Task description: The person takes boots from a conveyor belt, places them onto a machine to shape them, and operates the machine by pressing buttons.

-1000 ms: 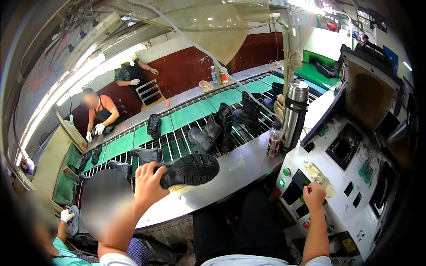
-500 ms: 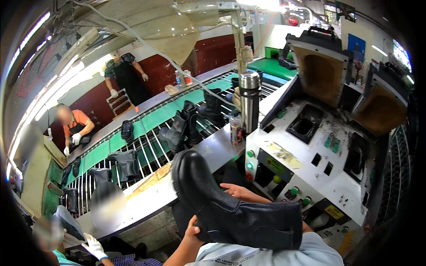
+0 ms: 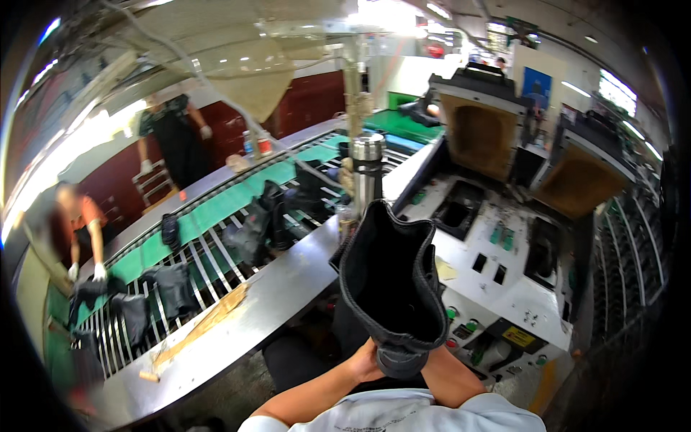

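Observation:
A tall black leather boot (image 3: 392, 284) is held up in front of me, its open top turned toward me so the dark inside of the shaft shows. My left hand (image 3: 367, 361) grips its lower left side, with the fingertips hidden behind the leather. My right hand (image 3: 437, 358) is closed against the opposite side; the boot covers most of its fingers. The foot of the boot is mostly out of sight beneath the shaft.
Left of me a metal-edged bench (image 3: 252, 320) borders a roller conveyor (image 3: 205, 248) carrying several black boots. A steel flask (image 3: 368, 169) stands beyond the boot. At right is a white machine (image 3: 497, 277) with raised lids. Two people work across the conveyor.
The boot has swung from lying sideways, toe to the left, to having its opening face me. Both hands have shifted around it. My view has turned, and a nearby gloved person has left it.

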Demonstrator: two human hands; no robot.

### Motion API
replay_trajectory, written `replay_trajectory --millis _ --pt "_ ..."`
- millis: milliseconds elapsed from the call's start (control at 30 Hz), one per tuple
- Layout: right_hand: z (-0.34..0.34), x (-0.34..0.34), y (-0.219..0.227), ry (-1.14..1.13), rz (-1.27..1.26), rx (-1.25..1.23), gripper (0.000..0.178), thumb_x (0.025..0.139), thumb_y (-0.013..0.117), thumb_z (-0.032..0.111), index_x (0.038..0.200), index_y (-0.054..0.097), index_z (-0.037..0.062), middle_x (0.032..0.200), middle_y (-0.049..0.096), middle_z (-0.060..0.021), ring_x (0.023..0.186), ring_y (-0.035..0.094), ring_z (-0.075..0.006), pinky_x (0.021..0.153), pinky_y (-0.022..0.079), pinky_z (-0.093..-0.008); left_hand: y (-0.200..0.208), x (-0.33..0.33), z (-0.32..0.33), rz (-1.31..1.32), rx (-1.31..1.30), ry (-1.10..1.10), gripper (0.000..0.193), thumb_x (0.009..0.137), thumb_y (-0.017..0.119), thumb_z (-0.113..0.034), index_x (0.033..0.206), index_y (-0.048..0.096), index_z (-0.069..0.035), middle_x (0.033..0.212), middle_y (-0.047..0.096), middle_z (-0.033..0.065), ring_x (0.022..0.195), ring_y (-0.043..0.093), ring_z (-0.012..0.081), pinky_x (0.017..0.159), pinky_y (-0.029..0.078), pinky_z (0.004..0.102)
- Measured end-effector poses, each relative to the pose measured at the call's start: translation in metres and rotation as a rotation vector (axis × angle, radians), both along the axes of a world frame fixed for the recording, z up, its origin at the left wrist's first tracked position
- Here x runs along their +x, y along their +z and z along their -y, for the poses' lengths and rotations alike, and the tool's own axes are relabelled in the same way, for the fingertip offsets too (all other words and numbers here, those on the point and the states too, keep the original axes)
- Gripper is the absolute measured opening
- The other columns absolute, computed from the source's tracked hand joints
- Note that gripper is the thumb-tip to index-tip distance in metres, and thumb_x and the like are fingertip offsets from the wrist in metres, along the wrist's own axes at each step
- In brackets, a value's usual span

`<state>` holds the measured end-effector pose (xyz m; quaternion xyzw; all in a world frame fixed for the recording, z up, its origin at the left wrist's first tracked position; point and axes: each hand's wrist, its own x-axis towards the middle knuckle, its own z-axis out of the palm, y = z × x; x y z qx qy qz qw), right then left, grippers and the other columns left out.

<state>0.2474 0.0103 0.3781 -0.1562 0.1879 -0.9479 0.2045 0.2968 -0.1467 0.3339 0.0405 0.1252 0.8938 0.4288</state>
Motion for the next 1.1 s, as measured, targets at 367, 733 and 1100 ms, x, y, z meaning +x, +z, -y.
replay_trajectory --millis 367,733,1100 --pt "-0.058 0.011 -0.018 -0.333 0.018 -0.113 0.064 0.075 0.067 0.029 0.13 0.05 -0.0003 0.118 0.061 -0.0158 0.107 0.06 -0.0289 0.096 0.047 -0.0383 0.067 -0.012 -0.01 -1.225 -0.712 0.534 0.072 0.076 0.079 -0.014 0.134 0.04 0.004 0.134 0.047 0.0134 0.124 0.045 0.0229 0.105 0.033 0.0357" --pt "-0.177 0.066 0.013 -0.883 0.259 0.399 0.068 0.066 0.065 0.023 0.125 0.048 -0.005 0.111 0.061 -0.018 0.097 0.063 -0.0307 0.087 0.052 -0.0386 0.083 -0.047 -0.112 -0.391 -0.176 0.593 0.056 0.078 0.058 -0.001 0.132 0.043 -0.002 0.134 0.049 0.0106 0.124 0.047 0.0285 0.107 0.036 0.0424" --pt "-0.371 0.028 0.193 -1.227 0.333 1.236 0.109 0.059 0.079 0.012 0.146 0.014 -0.0049 0.119 0.054 -0.0231 0.1 0.06 -0.0291 0.086 0.049 -0.0368 0.055 -0.107 -0.355 0.31 0.204 0.033 0.052 0.083 0.054 -0.019 0.131 0.045 -0.003 0.137 0.047 0.0163 0.124 0.048 0.0358 0.108 0.035 0.053"
